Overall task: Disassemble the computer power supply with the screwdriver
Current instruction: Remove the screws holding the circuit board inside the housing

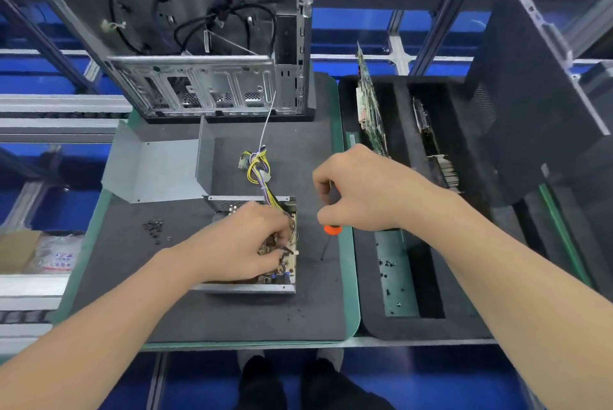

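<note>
The opened power supply (252,287) lies on the dark foam mat, its metal base tray holding a brown circuit board (288,260). My left hand (245,244) reaches into the tray, fingers curled down on parts of the board. A bundle of yellow and purple wires (257,167) runs from the supply toward the far side. My right hand (361,190) grips the screwdriver (328,237) just right of the supply; its orange collar shows below the fist and the thin shaft points down at the mat. The removed grey cover (156,171) lies far left of the supply.
An empty computer case (205,45) stands at the mat's far edge. Several black screws (154,227) lie left of the supply. A black foam tray (401,197) on the right holds circuit boards (371,111) on edge and small screws. A dark case panel (530,94) leans at far right.
</note>
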A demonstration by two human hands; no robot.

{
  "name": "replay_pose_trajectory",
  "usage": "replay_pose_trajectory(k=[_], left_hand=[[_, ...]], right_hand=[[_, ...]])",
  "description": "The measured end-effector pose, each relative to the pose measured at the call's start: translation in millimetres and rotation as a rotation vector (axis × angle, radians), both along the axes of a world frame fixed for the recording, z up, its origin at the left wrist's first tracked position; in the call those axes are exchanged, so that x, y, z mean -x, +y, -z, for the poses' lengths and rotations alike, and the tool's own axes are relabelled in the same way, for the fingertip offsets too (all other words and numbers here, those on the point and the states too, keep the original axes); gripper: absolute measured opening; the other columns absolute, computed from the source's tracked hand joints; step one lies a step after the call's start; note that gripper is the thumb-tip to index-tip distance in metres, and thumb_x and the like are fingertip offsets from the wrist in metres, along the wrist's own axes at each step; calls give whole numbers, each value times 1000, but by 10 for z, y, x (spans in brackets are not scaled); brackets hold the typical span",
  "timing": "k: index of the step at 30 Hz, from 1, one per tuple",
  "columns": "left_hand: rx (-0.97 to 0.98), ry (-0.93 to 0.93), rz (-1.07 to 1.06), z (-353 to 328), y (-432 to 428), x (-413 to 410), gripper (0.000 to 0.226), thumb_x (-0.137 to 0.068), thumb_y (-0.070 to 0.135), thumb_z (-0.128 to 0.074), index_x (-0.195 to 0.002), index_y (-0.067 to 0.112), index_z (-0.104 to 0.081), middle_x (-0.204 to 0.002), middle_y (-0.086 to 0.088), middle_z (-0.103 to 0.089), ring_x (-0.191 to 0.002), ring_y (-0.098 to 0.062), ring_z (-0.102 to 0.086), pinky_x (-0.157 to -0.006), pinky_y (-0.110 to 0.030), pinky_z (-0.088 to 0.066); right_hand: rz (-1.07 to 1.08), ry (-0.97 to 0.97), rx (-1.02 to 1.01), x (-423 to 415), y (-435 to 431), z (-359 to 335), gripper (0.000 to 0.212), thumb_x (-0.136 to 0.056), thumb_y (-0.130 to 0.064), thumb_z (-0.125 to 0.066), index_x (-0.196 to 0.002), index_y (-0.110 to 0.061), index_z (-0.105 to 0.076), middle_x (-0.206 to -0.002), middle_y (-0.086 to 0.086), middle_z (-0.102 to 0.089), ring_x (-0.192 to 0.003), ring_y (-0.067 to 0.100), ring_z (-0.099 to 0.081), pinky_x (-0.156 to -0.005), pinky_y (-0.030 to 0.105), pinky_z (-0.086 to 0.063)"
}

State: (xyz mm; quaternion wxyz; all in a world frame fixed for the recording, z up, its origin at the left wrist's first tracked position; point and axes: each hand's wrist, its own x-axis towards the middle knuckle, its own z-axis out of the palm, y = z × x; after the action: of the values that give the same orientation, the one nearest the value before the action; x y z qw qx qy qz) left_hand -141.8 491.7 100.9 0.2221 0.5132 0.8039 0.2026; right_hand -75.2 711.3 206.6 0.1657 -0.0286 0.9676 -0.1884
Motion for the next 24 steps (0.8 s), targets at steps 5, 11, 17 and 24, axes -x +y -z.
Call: replay_pose_trajectory(k=[5,11,17,24], left_hand=[[-91,23,-63,-27,-200,58,21,-78,10,-75,-84,24,-61,-96,17,-68,-104,-5,-61,-105,-30,-33],[-159,-24,-85,-16,-259,124,25,-83,5,-74,-95,26,-68,-94,20,-67,-95,9,-55,-100,-23,-34],[-150,-3,-34,16,-293,145,34,-81,-4,-64,-97,26,-69,-93,18,-60,-96,1,-53,-102,-33,-34],[-36,123,88,85,-295,129,51,-83,1,-56,-112,38,-76,-117,8,-57,-122,-13,-45,-110,-33,-23]], right_hand=[[-23,50,39,18,-83,-21,20,-71,-34,-76,-69,-24,-59,-58,-10,-47,-55,10,-47,-46,25,-30],[-58,53,22,73,-237,-6,17,-72,-34,-74,-71,-23,-61,-56,-10,-46,-57,7,-47,-45,26,-28],[-73,50,3,158,-368,15,21,-73,-35,-73,-67,-26,-56,-62,-7,-53,-63,17,-55,-45,26,-27],[-62,37,10,131,-444,37,19,-73,-32,-72,-68,-25,-56,-61,-8,-53,-61,15,-53,-47,28,-34]])
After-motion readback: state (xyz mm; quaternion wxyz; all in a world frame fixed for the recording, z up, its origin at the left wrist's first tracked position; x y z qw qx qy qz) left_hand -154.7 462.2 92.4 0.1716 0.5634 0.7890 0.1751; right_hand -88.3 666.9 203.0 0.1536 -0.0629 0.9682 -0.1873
